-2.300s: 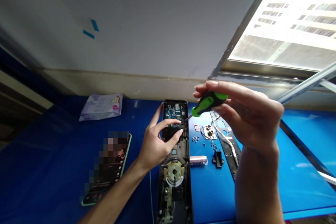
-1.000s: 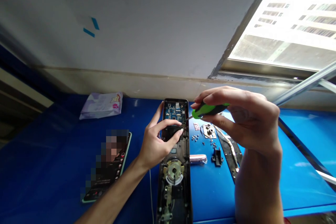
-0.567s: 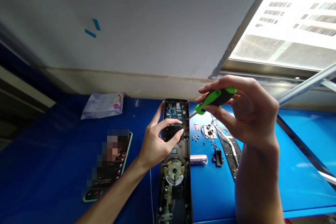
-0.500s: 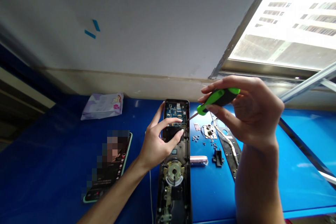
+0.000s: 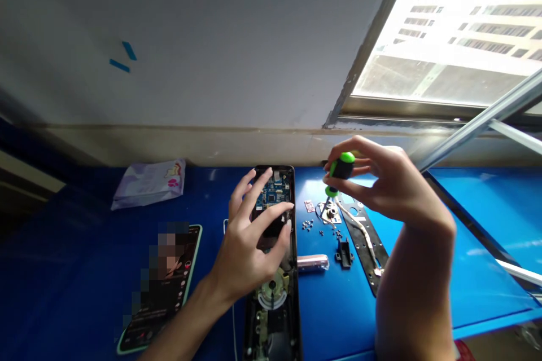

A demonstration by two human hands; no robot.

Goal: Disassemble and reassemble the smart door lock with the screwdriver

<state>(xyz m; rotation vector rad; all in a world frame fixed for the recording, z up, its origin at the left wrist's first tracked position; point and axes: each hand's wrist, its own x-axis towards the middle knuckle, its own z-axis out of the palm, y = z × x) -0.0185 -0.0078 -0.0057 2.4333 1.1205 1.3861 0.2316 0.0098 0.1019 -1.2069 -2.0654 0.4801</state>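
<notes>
My right hand grips a green-and-black screwdriver, held off the table, its shaft pointing down toward a small square module with a wire. I cannot tell whether the tip touches anything. My left hand is spread over a long black device housing, fingers apart, thumb and index near its right edge. A blue circuit board shows in the housing's upper end, with a round metal part lower down. My left palm hides part of the housing.
Right of the housing lie several small screws, a pink wrapped cylinder, a black bracket and a black plate with a pale cable. At left are a phone and a lilac packet. A wall and window frame stand behind.
The screwdriver has left the circuit board and turned steeper, its shaft now over the small module. My left fingers have spread wider over the board. The view has shifted slightly.
</notes>
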